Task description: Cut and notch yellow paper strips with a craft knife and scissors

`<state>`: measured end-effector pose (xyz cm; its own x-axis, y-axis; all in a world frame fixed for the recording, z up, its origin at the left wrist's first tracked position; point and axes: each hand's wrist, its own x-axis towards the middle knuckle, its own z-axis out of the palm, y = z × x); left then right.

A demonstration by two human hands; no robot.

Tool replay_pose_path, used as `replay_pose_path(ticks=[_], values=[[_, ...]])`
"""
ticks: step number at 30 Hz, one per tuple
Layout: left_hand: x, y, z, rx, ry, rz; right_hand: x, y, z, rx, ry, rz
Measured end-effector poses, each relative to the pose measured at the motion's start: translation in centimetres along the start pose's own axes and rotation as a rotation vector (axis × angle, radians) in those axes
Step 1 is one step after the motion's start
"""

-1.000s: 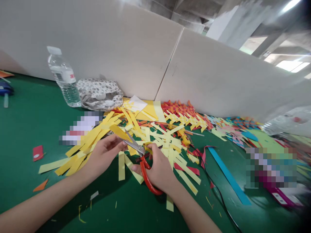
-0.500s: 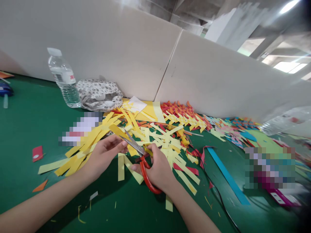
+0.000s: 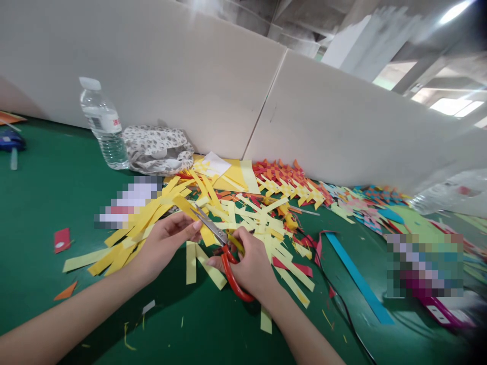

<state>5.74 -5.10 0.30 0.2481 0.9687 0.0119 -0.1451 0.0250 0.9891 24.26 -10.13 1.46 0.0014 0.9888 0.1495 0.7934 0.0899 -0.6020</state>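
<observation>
My left hand (image 3: 173,233) pinches a yellow paper strip (image 3: 185,204) between thumb and fingers. My right hand (image 3: 253,263) grips a pair of scissors (image 3: 232,276) with red handles, its fingers through the loops. The metal blades point up and left and meet the strip right beside my left fingertips. A small yellow piece shows by my right fingers; whether they hold it I cannot tell. Beneath and around both hands lies a loose heap of yellow strips (image 3: 152,213) and pale yellow strips (image 3: 300,274).
A water bottle (image 3: 104,126) and a patterned cloth pouch (image 3: 158,147) stand against the partition (image 3: 182,76). Woven paper fish (image 3: 289,175) lie along it. On the right are a blue strip (image 3: 357,279), a black cable (image 3: 348,319) and a magenta object (image 3: 437,309). A hot glue gun (image 3: 11,142) lies far left.
The scissor blades have drawn closer together at the yellow strip. Both hands stay nearly in place, and the whole view has shifted slightly.
</observation>
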Motion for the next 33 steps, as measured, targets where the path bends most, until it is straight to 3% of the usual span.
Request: replay_pose_path(ticks=[13,23,33], values=[[0.1,0.3,0.1,-0.089,-0.01,-0.047,0.1,0.1,0.1,0.0,0.037,-0.002],[0.0,1.2,0.1,-0.191,0.167,-0.005,-0.1,0.2,0.3,-0.013,0.015,0.005],[-0.2,0.9,0.3,-0.193,0.132,-0.021,-0.4,0.0,0.3,-0.042,0.006,0.017]])
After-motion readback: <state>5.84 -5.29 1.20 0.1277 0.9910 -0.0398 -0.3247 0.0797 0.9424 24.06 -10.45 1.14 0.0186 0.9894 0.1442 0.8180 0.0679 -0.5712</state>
